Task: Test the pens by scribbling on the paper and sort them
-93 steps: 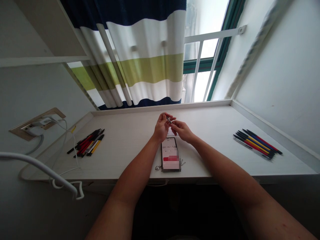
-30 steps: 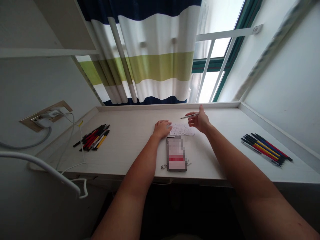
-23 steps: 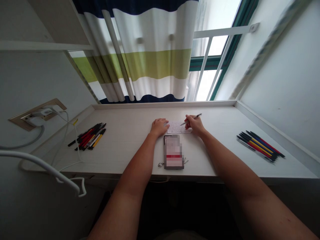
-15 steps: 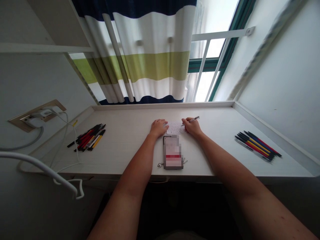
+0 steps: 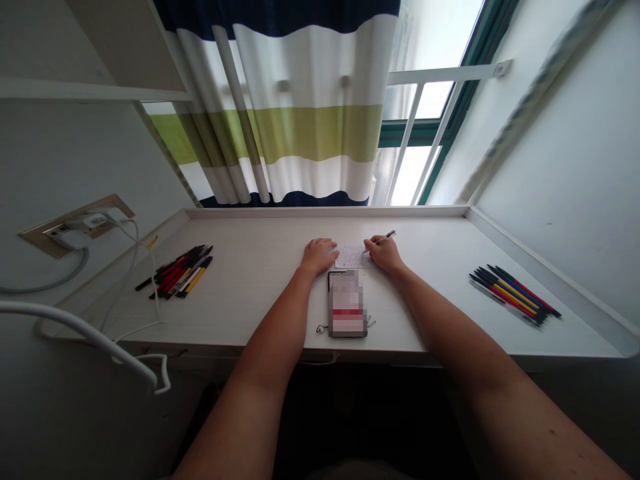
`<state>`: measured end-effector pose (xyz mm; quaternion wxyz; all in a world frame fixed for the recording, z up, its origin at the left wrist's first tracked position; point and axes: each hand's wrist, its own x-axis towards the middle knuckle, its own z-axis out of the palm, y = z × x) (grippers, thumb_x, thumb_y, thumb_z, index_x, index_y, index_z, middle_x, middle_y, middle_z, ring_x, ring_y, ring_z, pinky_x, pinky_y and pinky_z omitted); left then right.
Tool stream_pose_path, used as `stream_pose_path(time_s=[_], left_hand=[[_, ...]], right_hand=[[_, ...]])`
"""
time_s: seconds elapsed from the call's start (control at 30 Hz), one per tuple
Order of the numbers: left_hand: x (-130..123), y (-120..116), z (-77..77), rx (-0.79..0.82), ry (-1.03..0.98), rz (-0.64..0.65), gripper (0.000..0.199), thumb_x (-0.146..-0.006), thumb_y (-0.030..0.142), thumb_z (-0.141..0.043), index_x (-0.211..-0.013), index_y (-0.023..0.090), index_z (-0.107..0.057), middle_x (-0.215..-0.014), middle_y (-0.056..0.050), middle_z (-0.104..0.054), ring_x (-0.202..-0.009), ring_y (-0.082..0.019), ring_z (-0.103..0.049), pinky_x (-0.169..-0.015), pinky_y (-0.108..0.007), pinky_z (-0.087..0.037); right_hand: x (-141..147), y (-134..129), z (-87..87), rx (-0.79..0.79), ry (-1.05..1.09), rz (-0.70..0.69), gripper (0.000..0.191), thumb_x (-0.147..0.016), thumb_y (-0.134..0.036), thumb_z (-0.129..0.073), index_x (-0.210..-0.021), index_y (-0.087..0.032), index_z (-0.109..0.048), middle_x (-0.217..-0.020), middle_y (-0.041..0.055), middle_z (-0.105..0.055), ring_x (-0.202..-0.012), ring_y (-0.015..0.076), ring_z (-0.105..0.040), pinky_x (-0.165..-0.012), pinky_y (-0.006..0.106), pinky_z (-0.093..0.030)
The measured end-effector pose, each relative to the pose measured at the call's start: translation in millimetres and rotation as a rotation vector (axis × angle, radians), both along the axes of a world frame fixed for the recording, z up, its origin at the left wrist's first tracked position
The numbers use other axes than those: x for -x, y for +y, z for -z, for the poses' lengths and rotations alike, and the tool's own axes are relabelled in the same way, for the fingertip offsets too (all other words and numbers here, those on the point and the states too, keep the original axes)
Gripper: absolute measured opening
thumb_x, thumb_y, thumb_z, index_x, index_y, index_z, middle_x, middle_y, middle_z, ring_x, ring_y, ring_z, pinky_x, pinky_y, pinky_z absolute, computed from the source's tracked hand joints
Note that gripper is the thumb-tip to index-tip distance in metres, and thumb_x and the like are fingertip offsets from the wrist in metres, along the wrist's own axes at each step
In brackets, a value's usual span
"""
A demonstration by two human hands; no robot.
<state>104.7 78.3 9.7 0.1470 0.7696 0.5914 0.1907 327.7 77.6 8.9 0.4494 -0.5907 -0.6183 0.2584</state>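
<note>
Well, the right hand (image 5: 384,257) rests at the right edge of a small handwritten paper sheet (image 5: 353,257), its fingers (image 5: 373,243) clamped on a slim pen (image 5: 387,236) that slants with its tip down toward the sheet. The left hand (image 5: 317,256) lies palm down on the white worktop (image 5: 260,300), fingers (image 5: 327,248) together and not holding anything, their tips just beside the sheet's left edge. The sheet sits between the 2 hands, close to the raised back lip of the worktop, with a pixelated smartphone (image 5: 347,312) just in front of it and a narrow strip of worktop behind it. The phone stands between the forearms, not far from the front edge. Long stretches of worktop run outward from both hands to 2 bundles of pens: a black, red and yellow bundle (image 5: 175,272) on the left, and a black, blue, red and yellow bundle (image 5: 515,297) near the right lip. Further left, a thin white cable (image 5: 149,287) runs from a wall socket plate (image 5: 75,235) down over the worktop's left end, beside the left bundle. Beyond the back lip hangs a striped curtain (image 5: 300,133).
</note>
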Motion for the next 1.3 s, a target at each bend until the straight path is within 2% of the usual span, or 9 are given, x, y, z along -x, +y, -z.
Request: stream_pose_path(time_s=[0.17,0.27,0.43,0.67,0.77,0.93,1.07,1.17,1.3], left_hand=[[-0.5,-1.2,-0.5,0.007,-0.004,0.002,0.045,-0.098,0.042,-0.054,-0.137,0.024,-0.066,-0.157,-0.007,-0.053,-0.148,-0.029,-0.039,-0.124,-0.045,-0.025],[-0.6,-1.7,-1.2,0.006,-0.008,-0.002,0.045,-0.097,0.041,-0.054,-0.137,0.024,-0.066,-0.157,-0.007,-0.053,-0.148,-0.029,-0.039,-0.124,-0.045,-0.024],[0.6,-0.2,2.1,0.005,-0.031,0.007,0.044,-0.097,0.039,-0.056,-0.136,0.022,-0.066,-0.156,-0.008,-0.054,-0.147,-0.031,-0.039,-0.123,-0.047,-0.025],[-8.3,-3.8,-13.9,-0.222,-0.507,-0.079,0.028,-0.099,0.033,-0.055,-0.116,0.021,-0.074,-0.131,-0.010,-0.072,-0.133,-0.028,-0.054,-0.116,-0.045,-0.036],[-6.3,-8.9,-35.4,-0.061,-0.947,-0.111,0.029,-0.102,0.034,-0.050,-0.110,0.018,-0.072,-0.116,-0.013,-0.076,-0.109,-0.024,-0.069,-0.100,-0.041,-0.049],[12.1,-29.5,-63.2,0.109,-1.391,0.026,0.021,-0.095,0.031,-0.066,-0.112,0.019,-0.069,-0.119,-0.011,-0.075,-0.105,-0.020,-0.072,-0.092,-0.034,-0.051],[39.8,-51.0,-69.6,-0.082,-1.616,0.018,0.029,-0.094,0.043,-0.070,-0.109,0.018,-0.067,-0.115,-0.010,-0.076,-0.101,-0.019,-0.072,-0.091,-0.033,-0.053],[80.7,-65.4,-66.3,-0.245,-1.475,-0.189,0.035,-0.098,0.051,-0.061,-0.105,0.017,-0.066,-0.094,-0.008,-0.075,-0.086,-0.017,-0.071,-0.084,-0.031,-0.053],[153.3,-83.8,-54.4,-0.229,-0.615,-0.456,0.032,-0.104,0.043,-0.050,-0.099,0.017,-0.068,-0.085,-0.008,-0.072,-0.083,-0.021,-0.068,-0.079,-0.033,-0.052]], right_hand=[[-8.2,-1.6,-3.7,-0.062,0.220,0.072,0.027,-0.082,-0.039,-0.063,-0.064,-0.021,-0.054,-0.046,-0.0035,-0.047,-0.045,0.0131,-0.046,-0.044,0.025,-0.037],[-12.0,-2.6,-6.5,-0.050,0.288,0.082,0.021,-0.080,-0.038,-0.067,-0.086,-0.019,-0.061,-0.049,-0.0056,-0.048,-0.042,0.0133,-0.047,-0.039,0.024,-0.037],[-11.3,-8.1,-14.6,-0.096,0.327,0.032,0.074,-0.079,-0.032,-0.070,-0.144,-0.022,-0.036,-0.055,-0.0126,-0.048,-0.038,0.0127,-0.045,-0.036,0.022,-0.038],[-1.0,-17.1,-36.8,-0.252,0.424,0.032,0.063,-0.087,-0.045,-0.071,-0.135,-0.026,-0.035,-0.084,-0.0022,-0.063,-0.050,0.0137,-0.060,-0.045,0.028,-0.056],[15.2,-17.8,-51.1,-0.305,0.587,-0.050,0.058,-0.083,-0.047,-0.078,-0.123,-0.027,-0.040,-0.093,-0.0001,-0.064,-0.065,0.0162,-0.070,-0.062,0.034,-0.066],[81.0,-19.6,-67.1,-0.300,0.837,-0.227,0.049,-0.073,-0.048,-0.087,-0.094,-0.025,-0.050,-0.089,0.0000,-0.069,-0.088,0.0200,-0.076,-0.092,0.042,-0.064],[148.0,-46.0,-76.6,-0.122,0.734,-0.416,0.049,-0.071,-0.050,-0.087,-0.099,-0.023,-0.057,-0.077,-0.0007,-0.073,-0.071,0.0187,-0.076,-0.072,0.035,-0.066],[172.7,-78.3,-85.4,0.169,0.488,-0.584,0.052,-0.083,-0.047,-0.079,-0.124,-0.022,-0.060,-0.052,-0.0065,-0.063,-0.044,0.0171,-0.066,-0.046,0.027,-0.057],[150.8,-110.9,-89.6,0.368,0.165,-0.694,0.051,-0.087,-0.037,-0.076,-0.133,-0.019,-0.063,-0.053,-0.0015,-0.067,-0.044,0.0185,-0.066,-0.043,0.027,-0.054]])
